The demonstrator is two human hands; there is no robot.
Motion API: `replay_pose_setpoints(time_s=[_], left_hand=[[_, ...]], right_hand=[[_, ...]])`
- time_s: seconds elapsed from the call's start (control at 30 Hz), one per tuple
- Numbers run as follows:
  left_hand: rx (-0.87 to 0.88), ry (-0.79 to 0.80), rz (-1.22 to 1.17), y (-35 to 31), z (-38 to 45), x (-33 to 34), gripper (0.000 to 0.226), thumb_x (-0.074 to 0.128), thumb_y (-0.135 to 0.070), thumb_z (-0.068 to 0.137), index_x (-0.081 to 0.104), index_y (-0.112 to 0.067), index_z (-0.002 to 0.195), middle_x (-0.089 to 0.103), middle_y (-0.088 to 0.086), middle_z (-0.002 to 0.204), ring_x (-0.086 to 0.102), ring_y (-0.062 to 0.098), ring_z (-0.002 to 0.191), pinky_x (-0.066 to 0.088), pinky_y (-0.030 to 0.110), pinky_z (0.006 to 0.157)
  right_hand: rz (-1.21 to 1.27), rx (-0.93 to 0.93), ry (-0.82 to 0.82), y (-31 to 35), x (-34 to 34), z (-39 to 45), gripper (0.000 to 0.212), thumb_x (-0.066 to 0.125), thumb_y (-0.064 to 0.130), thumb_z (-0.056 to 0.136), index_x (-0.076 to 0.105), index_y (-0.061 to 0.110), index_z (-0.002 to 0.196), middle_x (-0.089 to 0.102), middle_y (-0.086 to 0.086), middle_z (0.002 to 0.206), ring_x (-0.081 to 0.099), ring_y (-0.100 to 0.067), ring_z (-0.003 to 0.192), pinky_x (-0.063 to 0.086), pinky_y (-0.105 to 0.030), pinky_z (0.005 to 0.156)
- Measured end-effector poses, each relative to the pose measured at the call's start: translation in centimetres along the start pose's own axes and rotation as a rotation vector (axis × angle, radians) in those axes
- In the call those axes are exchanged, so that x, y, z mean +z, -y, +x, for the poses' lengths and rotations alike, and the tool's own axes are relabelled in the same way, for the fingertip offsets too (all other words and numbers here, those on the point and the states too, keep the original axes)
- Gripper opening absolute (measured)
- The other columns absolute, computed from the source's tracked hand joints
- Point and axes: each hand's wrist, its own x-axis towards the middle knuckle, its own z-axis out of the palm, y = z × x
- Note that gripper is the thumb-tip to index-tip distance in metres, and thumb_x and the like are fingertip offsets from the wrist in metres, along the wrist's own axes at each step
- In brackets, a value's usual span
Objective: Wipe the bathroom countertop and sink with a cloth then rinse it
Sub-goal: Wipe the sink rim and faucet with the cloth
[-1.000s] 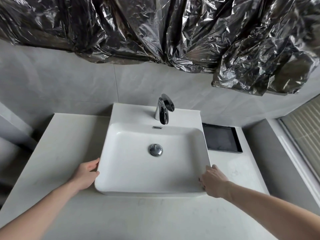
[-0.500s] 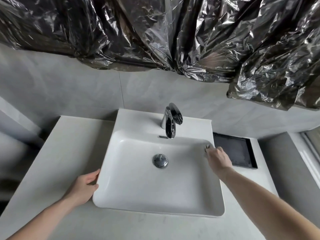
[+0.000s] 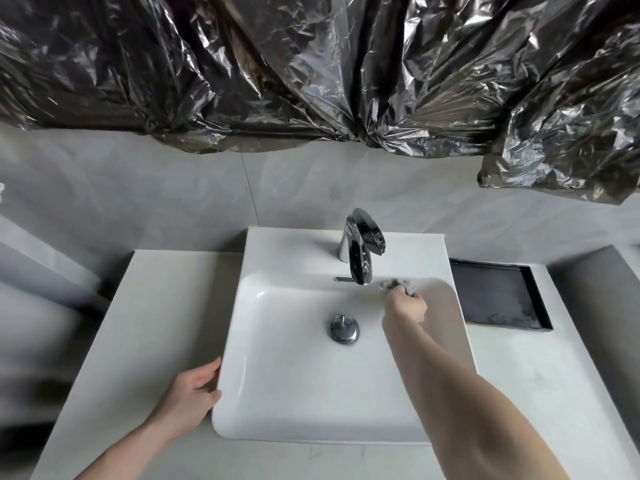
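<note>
Home bathroom. White ceramic vessel sink (image 3: 311, 420) with chrome drain plug (image 3: 343, 328) and chrome single-lever faucet (image 3: 362, 251), set on pale stone-look countertop (image 3: 152, 327). Grey tiled wall (image 3: 173, 188) behind. Black recessed tray (image 3: 498, 296) right of sink. Crinkled black plastic sheeting (image 3: 311, 71) hung above, over wall.

Soft, even daylight fills the room, neither harsh nor dim. The crinkled black plastic sheeting (image 3: 311, 71) overhead throws back scattered silver glints. The chrome faucet (image 3: 362, 251) carries sharp dark and bright reflections, and the white sink (image 3: 294, 393) shows a pale sheen along its left inner wall. The right hand (image 3: 405, 304) and forearm cast a faint shadow into the basin. Straight edges bow outward near the frame's borders, and the far left side smears into blur.
</note>
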Motion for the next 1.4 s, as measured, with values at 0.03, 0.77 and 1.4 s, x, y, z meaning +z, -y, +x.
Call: replay_pose_setpoints(time_s=[0.03,0.77,1.4], left_hand=[[-0.002,0.000,-0.002,0.0,0.0,-0.1,0.068,0.065,0.008,0.083,0.054,-0.021,0.143,0.064,-0.016,0.131,0.056,0.002,0.127,0.040,0.028,0.110],[0.015,0.032,-0.189,-0.2,0.2,0.3,0.066,0.056,0.018,0.086,0.048,-0.007,0.146,0.062,-0.002,0.136,0.060,-0.024,0.086,0.047,0.021,0.100],[-0.025,0.069,-0.089,-0.1,-0.1,-0.3,0.066,0.056,0.011,0.086,0.049,-0.014,0.147,0.063,-0.021,0.127,0.057,-0.002,0.124,0.037,0.022,0.111]], right_hand=[[0.059,0.007,0.045,-0.7,1.5,-1.0,0.011,0.057,0.014,0.091,0.067,0.018,0.088,0.074,-0.007,0.095,0.066,-0.023,0.084,0.049,-0.029,0.078],[0.004,0.158,0.076,1.4,0.3,0.5,0.021,0.057,0.013,0.089,0.069,0.003,0.102,0.070,-0.005,0.071,0.068,-0.020,0.067,0.048,-0.029,0.067],[0.068,0.357,0.533,-2.0,11.9,-12.1,0.022,0.072,0.005,0.092,0.072,-0.006,0.112,0.077,-0.021,0.083,0.077,-0.037,0.071,0.061,-0.029,0.050]])
